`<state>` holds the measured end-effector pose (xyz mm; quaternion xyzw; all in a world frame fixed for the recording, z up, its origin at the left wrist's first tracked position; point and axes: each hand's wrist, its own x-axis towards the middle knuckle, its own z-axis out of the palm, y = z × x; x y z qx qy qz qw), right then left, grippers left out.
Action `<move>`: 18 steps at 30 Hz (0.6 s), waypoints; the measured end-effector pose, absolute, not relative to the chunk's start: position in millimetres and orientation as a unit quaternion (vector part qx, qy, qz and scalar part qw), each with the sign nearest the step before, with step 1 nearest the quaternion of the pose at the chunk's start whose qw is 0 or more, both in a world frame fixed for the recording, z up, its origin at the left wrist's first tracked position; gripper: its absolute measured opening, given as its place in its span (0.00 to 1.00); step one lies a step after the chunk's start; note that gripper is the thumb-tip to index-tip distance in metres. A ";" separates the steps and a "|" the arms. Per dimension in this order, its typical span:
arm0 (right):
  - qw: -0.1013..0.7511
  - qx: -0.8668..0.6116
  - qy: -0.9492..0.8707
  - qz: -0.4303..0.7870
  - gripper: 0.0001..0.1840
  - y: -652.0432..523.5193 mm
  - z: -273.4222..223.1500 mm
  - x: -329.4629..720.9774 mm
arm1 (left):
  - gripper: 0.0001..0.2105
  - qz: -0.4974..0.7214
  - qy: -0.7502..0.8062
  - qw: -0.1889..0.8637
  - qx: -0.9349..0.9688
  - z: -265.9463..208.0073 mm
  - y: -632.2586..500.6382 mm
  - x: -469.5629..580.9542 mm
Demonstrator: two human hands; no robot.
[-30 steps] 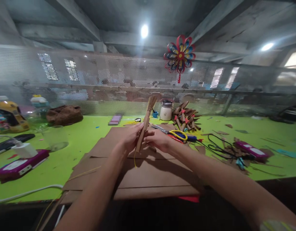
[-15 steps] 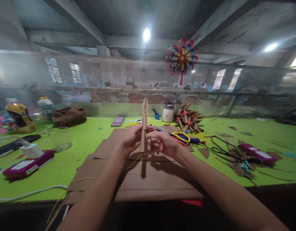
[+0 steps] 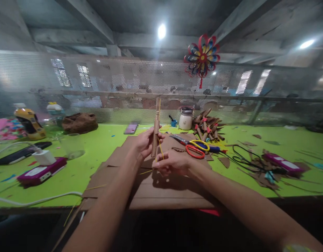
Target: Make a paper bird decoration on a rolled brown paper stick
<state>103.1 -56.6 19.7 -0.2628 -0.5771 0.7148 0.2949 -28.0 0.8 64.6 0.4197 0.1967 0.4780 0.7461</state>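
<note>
My left hand (image 3: 145,142) is closed around a rolled brown cardboard tube (image 3: 156,122), holding it nearly upright above the stacked cardboard sheets (image 3: 161,201). A thin yellow string (image 3: 160,145) runs along the tube and down to my right hand (image 3: 169,163), whose thumb and fingers pinch it just below the tube's lower end. A loose end of the string sticks out left of those fingers. Beyond my right hand lie scissors (image 3: 195,148) with one yellow and one red handle, beside a tool with a blue handle (image 3: 212,148).
Behind the scissors sit a pile of small cardboard rolls (image 3: 207,126), a white jar (image 3: 185,120) and a small blue pot (image 3: 173,123). Purple power strips (image 3: 42,173) lie left and right. A plastic cup (image 3: 73,147), a yellow bottle (image 3: 30,122) and cardboard scraps (image 3: 263,178) are also on the green table.
My right hand has moved from beside the tube to below its lower end, drawing the yellow string down. My left hand keeps holding the tube, and the view has shifted slightly.
</note>
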 end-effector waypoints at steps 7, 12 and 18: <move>0.327 -0.258 -0.560 0.716 0.11 -63.5 13.3 105.2 | 0.10 0.501 0.261 0.732 0.381 65.5 10.2 -31.3; 0.383 -0.212 -0.546 0.714 0.11 -87.8 21.7 116.2 | 0.10 0.567 0.302 0.663 0.383 72.5 22.7 -40.7; 0.208 -0.220 -0.655 0.693 0.13 -147.6 44.1 143.1 | 0.08 0.584 0.369 0.623 0.368 58.7 35.5 -49.3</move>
